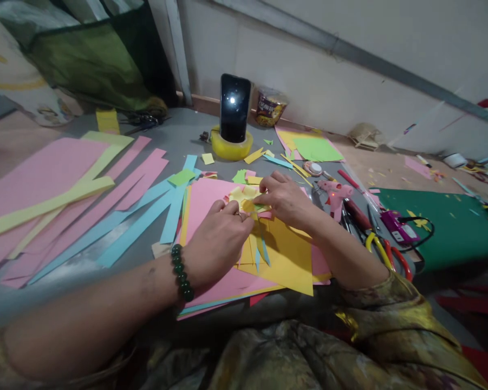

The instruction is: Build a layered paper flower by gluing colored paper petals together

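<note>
A pale yellow paper flower (244, 195) lies on a stack of coloured sheets, with both hands at it. My left hand (219, 238), wearing a ring and a green bead bracelet, has its fingers curled on the flower's near edge. From the other side my right hand (286, 200) pinches the flower's right edge, where bits of green and pink paper show. My fingertips partly hide what they grip. Below the hands, narrow blue and yellow strips (262, 249) rest over an orange-yellow sheet (292, 260). Pink paper (207, 206) shows underneath.
Long pink, yellow and blue strips (142, 206) spread at left. A phone (234, 108) stands in a yellow tape roll (231, 145) near a noodle cup (270, 106). At right lie a pink glue gun (335, 192), scissors and pliers handles (376, 249), and a purple power adapter (398, 226).
</note>
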The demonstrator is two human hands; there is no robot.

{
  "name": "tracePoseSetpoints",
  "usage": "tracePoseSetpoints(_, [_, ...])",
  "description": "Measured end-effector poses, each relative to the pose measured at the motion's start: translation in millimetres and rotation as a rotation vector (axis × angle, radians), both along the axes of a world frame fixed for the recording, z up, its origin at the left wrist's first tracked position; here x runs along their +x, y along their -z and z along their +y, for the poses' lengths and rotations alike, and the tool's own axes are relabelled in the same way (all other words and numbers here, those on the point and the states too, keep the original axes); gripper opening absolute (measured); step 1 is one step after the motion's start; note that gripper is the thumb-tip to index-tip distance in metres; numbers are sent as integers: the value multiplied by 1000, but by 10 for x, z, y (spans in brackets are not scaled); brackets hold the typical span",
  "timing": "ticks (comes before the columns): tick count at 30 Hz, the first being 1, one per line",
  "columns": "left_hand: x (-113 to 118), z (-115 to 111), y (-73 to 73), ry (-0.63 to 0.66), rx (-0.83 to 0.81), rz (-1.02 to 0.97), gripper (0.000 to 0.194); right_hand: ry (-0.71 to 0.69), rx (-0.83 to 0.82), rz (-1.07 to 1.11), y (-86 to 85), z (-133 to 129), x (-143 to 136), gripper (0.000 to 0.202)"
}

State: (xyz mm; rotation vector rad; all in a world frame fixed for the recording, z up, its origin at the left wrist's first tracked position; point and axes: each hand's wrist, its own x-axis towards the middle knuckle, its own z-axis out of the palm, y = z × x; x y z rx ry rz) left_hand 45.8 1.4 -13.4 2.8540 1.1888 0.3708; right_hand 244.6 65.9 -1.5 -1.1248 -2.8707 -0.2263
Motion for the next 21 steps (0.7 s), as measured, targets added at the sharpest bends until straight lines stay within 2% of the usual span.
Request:
tracePoseSetpoints(3, [-1,-1,4,0,-2,-1,20,-12,15,38,-39,-3,48,30])
tracePoseSetpoints(11, [-8,5,-14,-2,0,43,22,-54,-31,-7,-32,-12,35,22])
tracePoseSetpoints(21, [-7,0,-6,-5,-14,26,22,-89,-26,-3,-42,-26,39,23])
